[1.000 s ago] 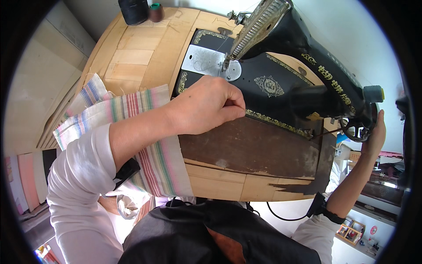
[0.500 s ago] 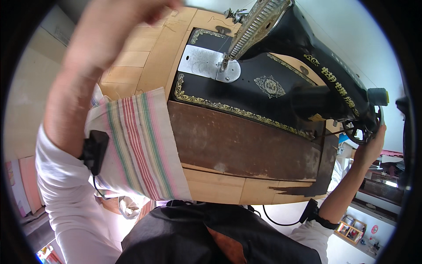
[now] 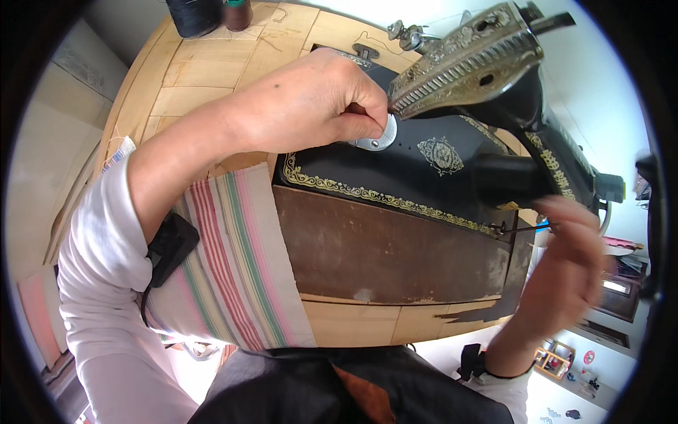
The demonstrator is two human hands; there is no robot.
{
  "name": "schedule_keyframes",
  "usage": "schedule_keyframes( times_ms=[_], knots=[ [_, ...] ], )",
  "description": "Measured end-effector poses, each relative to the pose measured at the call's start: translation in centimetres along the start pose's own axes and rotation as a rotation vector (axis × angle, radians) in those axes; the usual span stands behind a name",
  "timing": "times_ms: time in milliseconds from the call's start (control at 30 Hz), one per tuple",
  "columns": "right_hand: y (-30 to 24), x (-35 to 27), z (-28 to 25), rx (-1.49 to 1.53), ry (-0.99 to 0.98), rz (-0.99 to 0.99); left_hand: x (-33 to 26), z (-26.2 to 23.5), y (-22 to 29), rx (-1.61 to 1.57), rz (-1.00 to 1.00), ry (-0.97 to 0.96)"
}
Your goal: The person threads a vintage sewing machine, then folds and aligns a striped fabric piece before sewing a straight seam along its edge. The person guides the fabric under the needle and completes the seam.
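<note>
A black sewing machine (image 3: 462, 63) with gold ornament stands across the table. My left hand (image 3: 328, 102) is pinched closed just beside the needle area, over the silver needle plate (image 3: 378, 143). Its curled fingers hide the needle and whatever they may hold. Near the handwheel end, my right hand (image 3: 565, 272) is raised and smeared by motion, covering most of the wheel. A striped cloth (image 3: 244, 261) in white, red, green and pink lies at the table's near left, under my left forearm.
Large black and small brown thread spools (image 3: 194, 15) stand at the far left of the wooden table (image 3: 194, 95). A grey-blue spool (image 3: 609, 188) sits by the machine's right end. A worn brown panel (image 3: 388, 247) lies in front of the machine bed.
My left hand has come down and right, from above the table to the needle area. My right hand has left the handwheel, moving left and toward me.
</note>
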State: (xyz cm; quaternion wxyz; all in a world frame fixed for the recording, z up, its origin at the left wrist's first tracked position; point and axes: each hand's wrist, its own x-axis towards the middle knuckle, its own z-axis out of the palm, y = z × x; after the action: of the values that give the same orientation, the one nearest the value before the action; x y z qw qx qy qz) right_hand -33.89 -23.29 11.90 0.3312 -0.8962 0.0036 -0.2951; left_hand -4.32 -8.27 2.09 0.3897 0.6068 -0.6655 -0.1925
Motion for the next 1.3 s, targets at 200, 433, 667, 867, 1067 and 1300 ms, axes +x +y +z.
schedule_keyframes(
  times_ms=[200,433,667,867,1067,1300],
  knots=[
    [6.3,3.7,11.3,0.194,-0.19,0.696,-0.6,1.3,-2.7,-0.045,0.022,0.1],
    [8.3,4.1,12.5,0.204,-0.158,0.575,-0.2,2.1,-2.4,0.028,0.014,0.152],
    [9.1,4.0,13.0,0.116,-0.11,0.461,-0.3,2.2,-2.1,0.127,0.014,0.209],
    [8.5,3.7,13.3,0.023,-0.117,0.414,-0.3,2.4,-1.6,0.075,-0.079,0.219],
    [8.9,3.6,13.7,0.109,-0.092,0.397,-0.6,2.9,-2.1,0.17,-0.043,0.284],
    [9.1,3.1,13.7,0.182,-0.037,0.429,-0.4,2.6,-2.0,0.166,-0.073,0.331]
  ],
)
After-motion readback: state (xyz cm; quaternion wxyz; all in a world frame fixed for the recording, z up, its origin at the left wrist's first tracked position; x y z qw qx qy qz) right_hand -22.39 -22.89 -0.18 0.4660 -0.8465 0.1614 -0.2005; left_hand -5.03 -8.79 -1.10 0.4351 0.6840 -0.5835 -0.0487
